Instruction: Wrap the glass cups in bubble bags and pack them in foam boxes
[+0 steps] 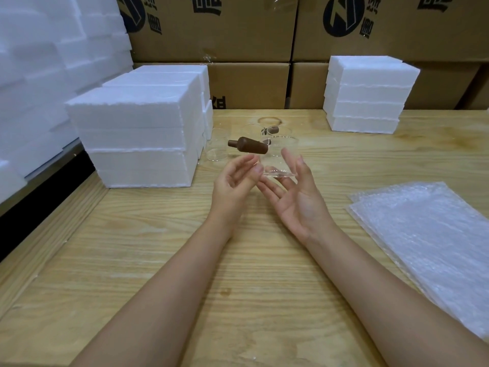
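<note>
Foam boxes (132,133) stacked left on table (119,274). Spare cups (217,147) stand just beside stack. Left hand (232,178) palm up, fingers loosely bent, tips touching cup (279,160). Cup raised above table centre, brown handle (248,146) pointing left. Right hand (299,200) spread, straight fingers propping cup's base and side. Second foam stack (367,96) rear right. Bubble bags (423,234) lie flat far right.

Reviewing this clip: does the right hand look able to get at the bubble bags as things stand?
Probably yes. The bubble bags lie flat on the table, on the side of the right hand, with only bare wood between. That hand is open beside the glass cup.
</note>
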Motion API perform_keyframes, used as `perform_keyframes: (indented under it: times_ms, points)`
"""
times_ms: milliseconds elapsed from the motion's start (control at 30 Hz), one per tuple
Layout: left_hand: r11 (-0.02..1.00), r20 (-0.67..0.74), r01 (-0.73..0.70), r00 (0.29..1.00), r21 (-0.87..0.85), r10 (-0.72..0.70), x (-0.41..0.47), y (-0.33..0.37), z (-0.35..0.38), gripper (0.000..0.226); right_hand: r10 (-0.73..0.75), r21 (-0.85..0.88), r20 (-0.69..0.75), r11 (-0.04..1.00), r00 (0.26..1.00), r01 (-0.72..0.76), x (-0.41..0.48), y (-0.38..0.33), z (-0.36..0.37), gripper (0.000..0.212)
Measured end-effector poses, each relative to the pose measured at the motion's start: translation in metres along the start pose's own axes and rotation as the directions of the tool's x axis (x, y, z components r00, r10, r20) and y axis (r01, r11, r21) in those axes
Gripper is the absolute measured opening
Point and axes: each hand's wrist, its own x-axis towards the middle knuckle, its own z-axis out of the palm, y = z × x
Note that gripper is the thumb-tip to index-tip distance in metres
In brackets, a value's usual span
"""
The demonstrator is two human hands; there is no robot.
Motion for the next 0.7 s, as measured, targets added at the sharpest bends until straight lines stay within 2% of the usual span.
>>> perform_keyframes:
  times_ms: [67,133,267,400,467,567,633,700]
  points:
    - [0.998,0.06,0.033,0.998,0.046,-0.036,-0.0009,0.0005,0.0016,0.047,0.039,0.001,0.036,0.999,0.999,-0.039,0.0,0.0004,0.0002,0.064]
    - [0.996,0.086,0.031,0.996,0.088,-0.038,-0.0014,-0.0013,0.0011,0.046,0.055,0.011,0.045,0.998,0.997,-0.056,0.0004,0.0009,-0.0004,0.067]
    - [0.995,0.037,0.023,0.999,0.1,-0.026,-0.0018,-0.0003,0.002,0.054,0.04,-0.064,0.009,0.997,0.999,-0.039,0.0026,0.0016,-0.0009,0.063]
    - [0.997,0.001,0.018,1.0,0.079,-0.019,-0.0015,-0.0006,0.0023,0.053,-0.088,-0.207,-0.042,0.975,0.995,0.078,0.0043,0.0004,-0.0018,0.047]
    - [0.995,0.006,0.0,1.0,0.095,0.0,-0.0023,-0.0012,0.0025,0.06,-0.127,-0.23,-0.04,0.966,0.991,0.114,0.0025,-0.0027,0.0006,0.059]
    - [0.989,0.022,-0.032,0.999,0.145,0.029,-0.0026,-0.0027,0.0024,0.052,-0.145,-0.21,-0.008,0.968,0.989,0.14,0.0019,-0.0049,0.0026,0.086]
    - [0.991,0.022,-0.036,0.999,0.132,0.034,-0.0023,-0.0034,0.0023,0.054,-0.154,-0.189,0.005,0.97,0.988,0.153,0.0018,-0.0043,0.0025,0.086]
    - [0.995,0.003,-0.034,0.999,0.091,0.034,-0.0023,-0.0035,0.0021,0.06,-0.151,-0.154,0.001,0.977,0.989,0.149,0.0015,-0.0034,0.0016,0.075]
